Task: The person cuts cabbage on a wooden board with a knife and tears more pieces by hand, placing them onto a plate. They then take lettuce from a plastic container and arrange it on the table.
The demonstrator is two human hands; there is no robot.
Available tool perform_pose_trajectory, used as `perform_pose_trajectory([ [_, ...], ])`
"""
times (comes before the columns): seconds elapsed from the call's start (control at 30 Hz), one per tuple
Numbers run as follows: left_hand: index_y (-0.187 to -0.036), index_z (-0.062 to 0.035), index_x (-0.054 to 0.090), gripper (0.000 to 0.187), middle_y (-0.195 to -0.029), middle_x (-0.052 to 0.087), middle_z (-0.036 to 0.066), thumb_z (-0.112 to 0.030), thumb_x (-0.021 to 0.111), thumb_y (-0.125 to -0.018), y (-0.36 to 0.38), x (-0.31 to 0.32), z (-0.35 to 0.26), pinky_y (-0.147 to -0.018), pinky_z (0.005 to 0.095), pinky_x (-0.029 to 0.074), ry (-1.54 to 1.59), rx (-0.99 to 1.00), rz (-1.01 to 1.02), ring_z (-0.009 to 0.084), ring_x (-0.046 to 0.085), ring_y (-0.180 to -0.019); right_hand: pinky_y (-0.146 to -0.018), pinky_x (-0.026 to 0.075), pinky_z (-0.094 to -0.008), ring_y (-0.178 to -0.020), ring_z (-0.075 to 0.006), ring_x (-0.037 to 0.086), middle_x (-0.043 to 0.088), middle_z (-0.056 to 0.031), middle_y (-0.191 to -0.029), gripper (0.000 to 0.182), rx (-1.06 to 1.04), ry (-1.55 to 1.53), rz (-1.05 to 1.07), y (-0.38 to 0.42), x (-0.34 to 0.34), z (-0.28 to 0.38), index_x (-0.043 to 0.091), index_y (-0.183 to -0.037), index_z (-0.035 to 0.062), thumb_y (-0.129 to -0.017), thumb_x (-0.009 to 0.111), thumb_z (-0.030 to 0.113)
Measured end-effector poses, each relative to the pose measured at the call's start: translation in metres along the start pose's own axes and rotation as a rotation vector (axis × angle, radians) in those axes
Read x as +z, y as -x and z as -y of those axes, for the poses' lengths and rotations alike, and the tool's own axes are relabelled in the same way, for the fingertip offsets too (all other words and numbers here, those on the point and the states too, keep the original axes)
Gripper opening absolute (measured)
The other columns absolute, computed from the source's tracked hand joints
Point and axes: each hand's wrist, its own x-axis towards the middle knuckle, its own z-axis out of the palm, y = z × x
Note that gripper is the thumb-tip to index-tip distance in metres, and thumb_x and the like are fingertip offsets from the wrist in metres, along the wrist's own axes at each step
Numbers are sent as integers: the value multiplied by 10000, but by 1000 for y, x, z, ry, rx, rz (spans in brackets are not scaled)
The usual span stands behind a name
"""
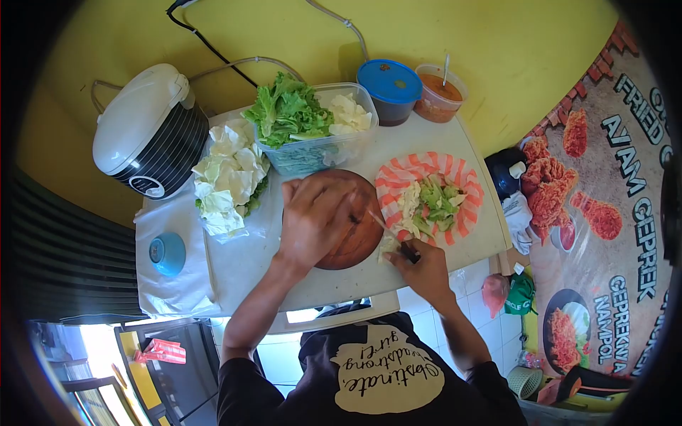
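My left hand (320,216) is over a round wooden chopping board (355,248), palm down, fingers partly bent and apart from the thumb. I make out nothing held in it. My right hand (425,270), at the board's right side, grips a knife (409,251) by its black handle, its thin blade pointing up and left to the board's edge. A scrap of pale cabbage (388,246) is beside the blade. Right of the board, a red-and-white striped paper liner (465,177) carries cut lettuce (439,202) and pale cabbage pieces.
Behind the board stands a clear tub (312,150) of lettuce and cabbage. Cabbage leaves (231,174) are piled at its left, near a rice cooker (153,131) and a blue bowl (168,254). A blue-lidded container (388,82) and a sauce tub (439,96) stand at the wall.
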Motion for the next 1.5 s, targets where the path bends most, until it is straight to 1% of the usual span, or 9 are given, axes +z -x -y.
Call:
perform_pose_trajectory([
  [0.1,-1044,-64,716,240,-903,684,59,-37,766,-811,32,-4,-12,-781,346,447,68,-106,23,188,638,-818,-610,511,-367,-647,-311,667,690,-173,-757,237,-38,44,-62,7,6,5,667,-906,-25,-801,786,150],
  [0.27,-1175,-16,675,374,-1017,685,119,-83,787,-824,60,-9,-38,-747,323,537,524,-529,249,206,673,-840,-560,450,-262,-589,-100,569,643,-72,-691,159,-43,-244,-13,14,-1,8,662,-890,-30,-849,757,91],
  [0.4,-1290,5,615,465,-1099,693,138,-24,756,-848,67,3,-52,-761,275,579,733,-471,340,161,696,-855,-554,414,-231,-599,-40,488,607,-26,-674,137,-47,-229,69,10,-9,16,661,-893,-25,-865,748,77],
  [0.5,-1303,11,599,439,-1066,707,133,-8,720,-881,74,9,-39,-763,265,577,703,-498,365,130,688,-864,-557,433,-256,-578,-86,514,623,-63,-754,151,-85,-336,172,-1,-7,15,668,-951,-23,-840,748,42],
  [0.6,-1260,-28,642,379,-1016,719,129,-4,702,-887,75,8,-30,-699,267,568,761,-710,287,155,710,-835,-642,521,-351,-716,-259,638,616,-118,-957,311,-208,52,-223,-19,-6,-6,669,-1085,23,-784,741,-3],
  [0.9,-1202,-20,637,325,-950,715,149,-28,700,-883,-77,-28,3,-672,301,560,233,-289,-11,160,704,-729,-662,539,-379,-773,-315,674,662,-145,-982,281,-263,157,-339,-24,-5,-27,648,-1073,34,-806,736,31],
  [1.07,-1196,-16,634,389,-1011,705,185,-74,724,-822,-154,3,62,-818,392,551,-65,-129,302,326,699,-899,-640,535,-363,-732,-305,693,688,-172,-890,269,-163,6,-378,-17,-6,-23,641,-1091,25,-840,736,53],
  [1.3,-1072,-10,689,402,-1042,699,202,-186,800,-728,-170,36,85,-893,451,523,-192,-37,656,356,653,-1053,-546,396,-243,-599,-79,479,599,-36,-721,222,-140,-130,-433,-10,-15,-24,664,-1070,-24,-873,731,54],
  [1.5,-973,-14,716,321,-997,706,207,-150,793,-692,-159,66,90,-847,441,552,-448,-44,884,365,681,-987,-542,369,-221,-603,-51,460,597,-2,-712,212,-54,-169,-360,-9,-14,-31,675,-1076,-16,-887,724,66],
])
